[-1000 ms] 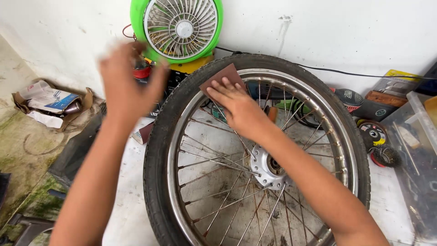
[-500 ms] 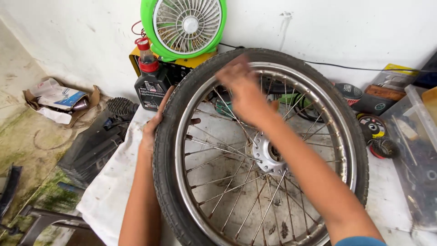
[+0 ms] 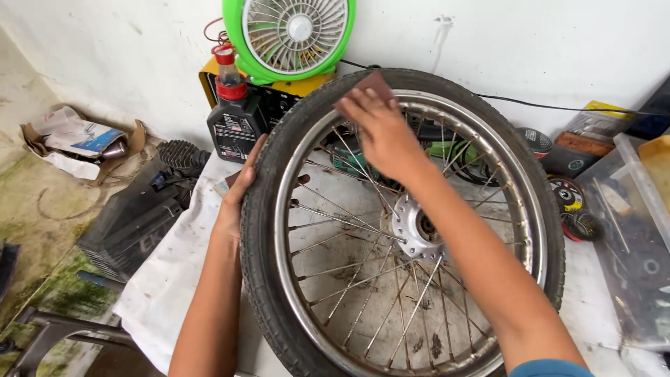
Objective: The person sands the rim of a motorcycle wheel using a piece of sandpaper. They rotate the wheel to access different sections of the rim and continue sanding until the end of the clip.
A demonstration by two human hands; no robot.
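A white, stained counter [image 3: 167, 279] is covered for the most part by a large spoked wheel with a black rubber tyre and a rusty chrome rim [image 3: 412, 230], laid flat near the counter's middle and reaching its far edge. At the far edge, against the wall, a round green-framed fan [image 3: 289, 31] is seen on a yellow box [image 3: 209, 77], with a black oil bottle with a red cap [image 3: 234, 119] just beside it. A clear plastic bin [image 3: 631, 237] is set at the counter's right edge. The left hand [image 3: 241, 192] is laid flat against the outer left side of the tyre, fingers together and extended. The right hand [image 3: 380, 132] is pressed, fingers flat and close together, on a small brown piece of sandpaper [image 3: 373, 84], which is held against the rim at the wheel's far side.
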